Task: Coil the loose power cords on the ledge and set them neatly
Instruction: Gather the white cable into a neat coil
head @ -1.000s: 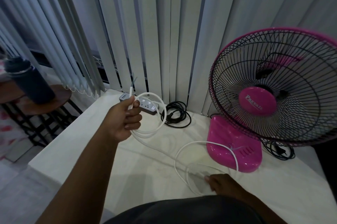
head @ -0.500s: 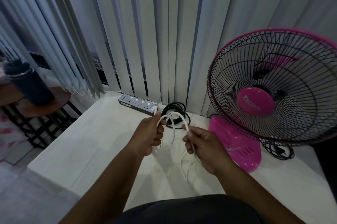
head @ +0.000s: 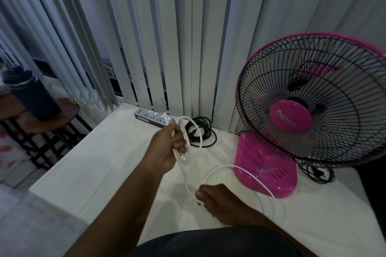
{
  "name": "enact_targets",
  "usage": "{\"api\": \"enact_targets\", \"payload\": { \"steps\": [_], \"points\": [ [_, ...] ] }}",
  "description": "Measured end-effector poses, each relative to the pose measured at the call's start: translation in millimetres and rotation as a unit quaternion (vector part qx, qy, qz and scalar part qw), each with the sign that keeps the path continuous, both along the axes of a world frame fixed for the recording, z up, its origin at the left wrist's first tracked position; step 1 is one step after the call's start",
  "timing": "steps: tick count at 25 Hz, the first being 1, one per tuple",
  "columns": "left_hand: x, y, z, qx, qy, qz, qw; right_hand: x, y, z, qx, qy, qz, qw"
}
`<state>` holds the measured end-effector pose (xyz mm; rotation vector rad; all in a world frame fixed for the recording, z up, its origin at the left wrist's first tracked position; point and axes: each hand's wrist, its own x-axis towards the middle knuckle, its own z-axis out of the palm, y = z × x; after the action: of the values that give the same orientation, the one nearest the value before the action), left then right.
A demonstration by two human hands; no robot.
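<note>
**White cord half coiled, one more loop to gather**

The white cord (head: pixel 189 137) is partly wound. Several loops hang from the left hand (head: pixel 167 148), which is raised above the ledge (head: pixel 87 173) with its fingers clenched around the bundle near the top. From there the cord drops to the ledge, sweeps out in a wide loose arc that passes just in front of the pink fan (head: pixel 309 114), and comes back to the right hand (head: pixel 215 198). That hand rests low on the ledge, knuckles up, pinching the slack between thumb and fingertips.

Judging by this, the step in hand is winding the white cord, and a fair length is not yet gathered. The next move likely calls for the right hand to lift its section up to the left and lay it as another loop of matching size, letting the cord slide without kinking or catching on the fan's base.

The left forearm reaches forward and slightly up from the lower left; the right arm is bent close to the body.

Behind the left hand, a black cord (head: pixel 201 133) lies in a rough coil against the blinds (head: pixel 177 47), beside a power strip (head: pixel 150 116). Another dark cord (head: pixel 317 175) sits bunched behind the fan's base. Whether these count as neat enough cannot be told.
</note>
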<state>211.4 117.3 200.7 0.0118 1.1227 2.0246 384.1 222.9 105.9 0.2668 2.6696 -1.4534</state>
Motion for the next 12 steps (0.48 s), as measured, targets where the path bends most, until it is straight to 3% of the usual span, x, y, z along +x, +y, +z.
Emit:
{"api": "enact_targets", "payload": {
  "steps": [5, 9, 12],
  "points": [
    [-37, -35, 20, 0.050, -0.018, 0.014, 0.999, 41, 47, -45, 0.010, -0.056, -0.097, 0.994],
    [-44, -46, 24, 0.046, -0.014, -0.037, 0.998, 57, 74, -53, 0.045, -0.077, -0.124, 0.988],
    [-31, -37, 18, 0.010, -0.005, -0.081, 0.997, 39, 77, -38, 0.023, -0.087, -0.259, 0.962]
  ]
}}
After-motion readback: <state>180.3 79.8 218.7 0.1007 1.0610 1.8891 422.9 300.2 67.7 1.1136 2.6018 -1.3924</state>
